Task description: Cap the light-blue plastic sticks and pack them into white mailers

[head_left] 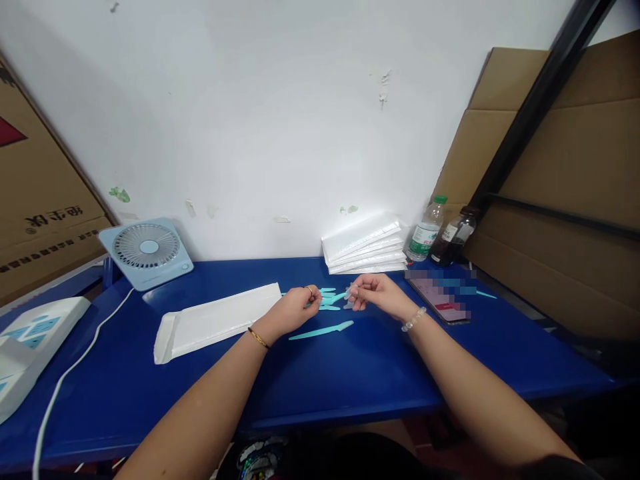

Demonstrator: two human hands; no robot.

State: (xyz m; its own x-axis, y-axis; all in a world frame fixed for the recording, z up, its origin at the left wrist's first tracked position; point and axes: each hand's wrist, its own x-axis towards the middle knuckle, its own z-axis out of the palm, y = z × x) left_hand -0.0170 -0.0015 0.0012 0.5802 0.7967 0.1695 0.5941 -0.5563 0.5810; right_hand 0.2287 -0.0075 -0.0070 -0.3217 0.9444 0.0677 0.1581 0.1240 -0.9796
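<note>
Envelope L of tools, phone R, bottles bhd phone, all on tbl.

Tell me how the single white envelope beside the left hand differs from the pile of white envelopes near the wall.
The white envelope lies alone, while the pile of envelopes holds several, fanned over one another. The single one is beside the left hand; the pile sits farther back, near the wall. The single one shows what looks like a flap at one end; none is plain on the pile. Both are white and on the blue table.
</note>
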